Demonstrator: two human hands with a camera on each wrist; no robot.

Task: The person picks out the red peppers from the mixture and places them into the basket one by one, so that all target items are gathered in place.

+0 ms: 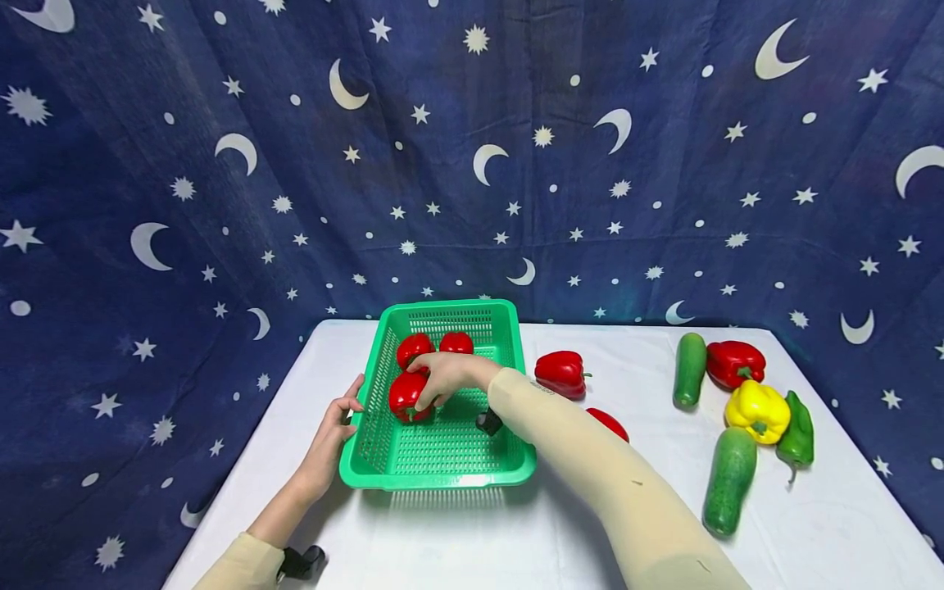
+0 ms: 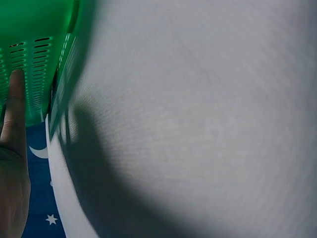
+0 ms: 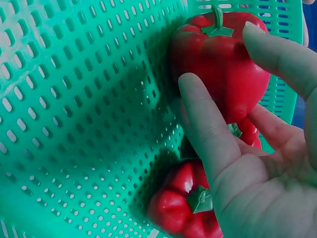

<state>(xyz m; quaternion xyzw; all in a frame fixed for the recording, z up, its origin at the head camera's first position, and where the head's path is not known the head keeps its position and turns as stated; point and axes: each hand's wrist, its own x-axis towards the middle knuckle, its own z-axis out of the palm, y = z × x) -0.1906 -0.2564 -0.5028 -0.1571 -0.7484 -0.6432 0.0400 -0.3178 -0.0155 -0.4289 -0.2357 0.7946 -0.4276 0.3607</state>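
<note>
A green plastic basket with slotted walls stands on the white table. Inside its left part my right hand holds a red bell pepper, thumb and fingers on either side of it in the right wrist view. Two more red bell peppers, one at the back left and another beside it, lie behind it in the basket. My left hand rests against the basket's left side. In the left wrist view a straight finger touches the slotted wall.
Right of the basket lie a red bell pepper and another partly hidden by my right sleeve. Farther right are two cucumbers, a red bell pepper, a yellow one and a green pepper.
</note>
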